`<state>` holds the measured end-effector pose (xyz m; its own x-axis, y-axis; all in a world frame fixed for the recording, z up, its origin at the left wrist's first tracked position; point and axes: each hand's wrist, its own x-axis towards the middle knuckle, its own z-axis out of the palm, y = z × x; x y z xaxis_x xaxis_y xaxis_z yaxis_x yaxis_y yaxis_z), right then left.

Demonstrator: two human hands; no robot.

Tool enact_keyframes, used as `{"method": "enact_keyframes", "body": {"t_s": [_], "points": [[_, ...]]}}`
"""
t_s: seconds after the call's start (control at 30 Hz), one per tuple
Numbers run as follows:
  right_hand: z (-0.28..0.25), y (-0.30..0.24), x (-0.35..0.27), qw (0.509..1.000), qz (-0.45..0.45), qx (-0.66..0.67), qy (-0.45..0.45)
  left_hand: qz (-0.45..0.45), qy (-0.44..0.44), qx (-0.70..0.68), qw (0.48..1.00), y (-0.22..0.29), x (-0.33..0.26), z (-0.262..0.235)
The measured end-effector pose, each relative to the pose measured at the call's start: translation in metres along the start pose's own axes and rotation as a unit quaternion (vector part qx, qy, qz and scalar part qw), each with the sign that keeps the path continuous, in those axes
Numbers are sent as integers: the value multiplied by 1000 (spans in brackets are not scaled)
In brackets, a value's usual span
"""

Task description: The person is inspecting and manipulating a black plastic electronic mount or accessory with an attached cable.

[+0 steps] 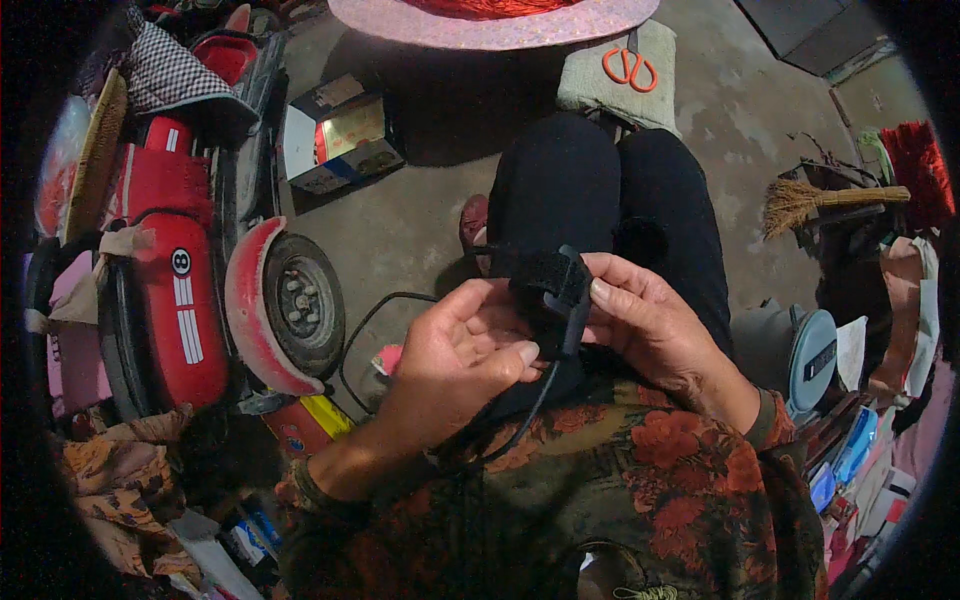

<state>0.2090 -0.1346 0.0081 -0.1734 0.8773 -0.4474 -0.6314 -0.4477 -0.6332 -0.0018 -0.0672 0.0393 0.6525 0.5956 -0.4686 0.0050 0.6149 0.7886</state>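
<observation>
Above my lap I hold a small black device with a fuzzy strap (545, 280) and a thin black cable. My right hand (655, 325) is closed on its right side, thumb on the near face and fingers behind. My left hand (470, 340) supports it from the left, fingers curled and thumb reaching toward its lower end. Part of the device is hidden by shadow and by my dark trousers (560, 175) behind it. From the device the cable (540, 400) hangs toward my floral jacket (680, 450), and a stretch of cable loops left of my left wrist.
A red three-wheeled vehicle (190, 300) with a wheel (300, 300) stands at the left. An opened box (345, 145) lies on the floor. Ahead, orange-handled scissors (630, 72) rest on a pale cushion (590, 85) beside a pink round rim (500, 30). Right are a broom (835, 197) and lidded bucket (815, 360).
</observation>
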Motion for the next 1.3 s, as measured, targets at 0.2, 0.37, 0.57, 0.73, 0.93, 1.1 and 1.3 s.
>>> {"method": "enact_keyframes", "body": {"t_s": [0.2, 0.37, 0.57, 0.73, 0.93, 1.1, 1.3], "points": [[-2, 3, 2, 1000, 6, 16, 6, -13, -7, 12, 1000, 4, 0, -3], [2, 0, 1, 999, 5, -27, 16, 0, -16, 2, 1000, -1, 1, -8], [5, 0, -2, 999, -8, -43, 30, -8, -19, -15, 1000, -3, 1, -10], [7, 0, -2, 996, -25, -72, 40, 38, 7, 14, 999, -12, 1, -8], [10, 0, -2, 993, -54, -99, 39, -13, -21, 4, 1000, -11, 5, -13], [7, 3, -3, 991, -82, -101, 36, 3, -21, -7, 1000, -9, 2, -9], [7, 2, -6, 985, -104, -132, 27, 37, -16, 7, 999, -16, 3, -8]]}}
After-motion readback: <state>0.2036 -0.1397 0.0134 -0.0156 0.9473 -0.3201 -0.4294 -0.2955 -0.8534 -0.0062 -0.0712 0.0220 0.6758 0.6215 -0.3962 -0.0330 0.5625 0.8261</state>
